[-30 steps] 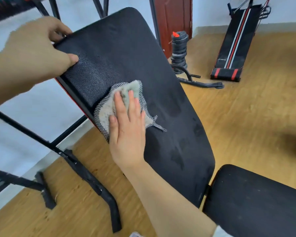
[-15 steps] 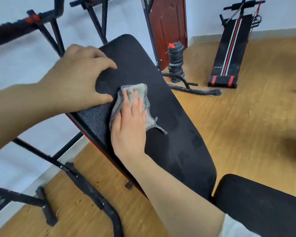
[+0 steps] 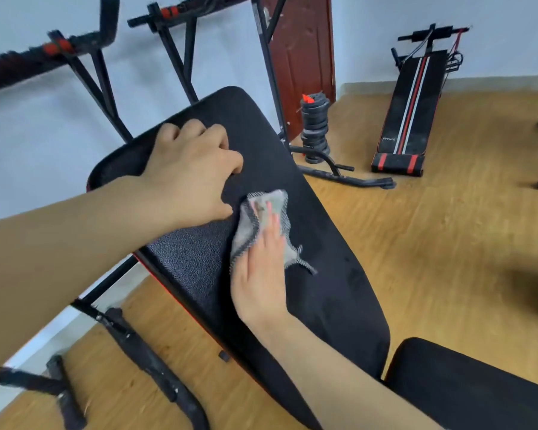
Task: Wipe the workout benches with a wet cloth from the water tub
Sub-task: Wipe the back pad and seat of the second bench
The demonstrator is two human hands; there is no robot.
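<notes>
Pressing the grey mesh-edged cloth (image 3: 261, 225) flat on the black bench backrest (image 3: 333, 283) near the middle of the view, laid the right hand (image 3: 258, 280) on top with fingers straight and together, not curled round it. Rested the left hand (image 3: 193, 178) on the pad at 10 o'clock from the cloth, fingers curled, clasping nothing. Showed the seat pad (image 3: 466, 386) at 5 o'clock, a striped sit-up board (image 3: 413, 103) at 1 o'clock and stacked weight plates (image 3: 316, 125) at 12.

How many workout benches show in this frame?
2. One incline bench in the foreground, under the left hand and the right hand pressing the cloth; one striped sit-up bench by the far wall. Others may lie out of frame.
</notes>
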